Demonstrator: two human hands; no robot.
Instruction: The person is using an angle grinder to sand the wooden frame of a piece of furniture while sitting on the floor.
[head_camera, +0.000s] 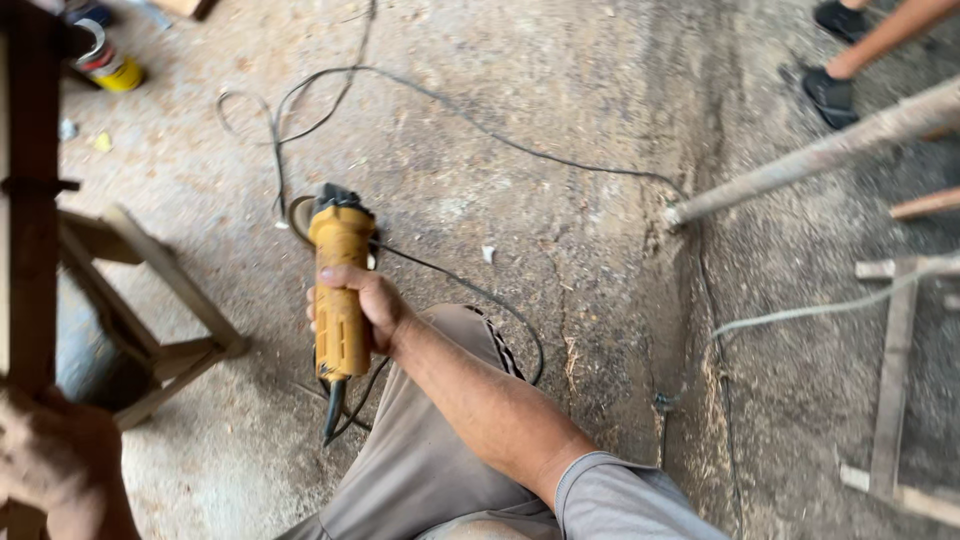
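angle grinder (340, 290) gripped in right hand (368, 305)

Dusty concrete floor (560, 150) strewn with sawdust, a wooden stool frame (150, 310) at left, timber pieces (890, 400) at right.

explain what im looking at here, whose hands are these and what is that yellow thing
This is one picture from a camera worn on a person's head, looking down at their own hands and legs. No machine is involved, only bare hands.

The right hand grips a yellow angle grinder by its body, disc end pointing away from the person. Its black cord trails in loops across the dusty concrete floor.

The left hand, at the bottom left corner, holds a dark wooden post. Beside it stands a wooden frame, maybe a stool.

Farther off lie a can at top left, a long pole at right, and another person's feet at top right.
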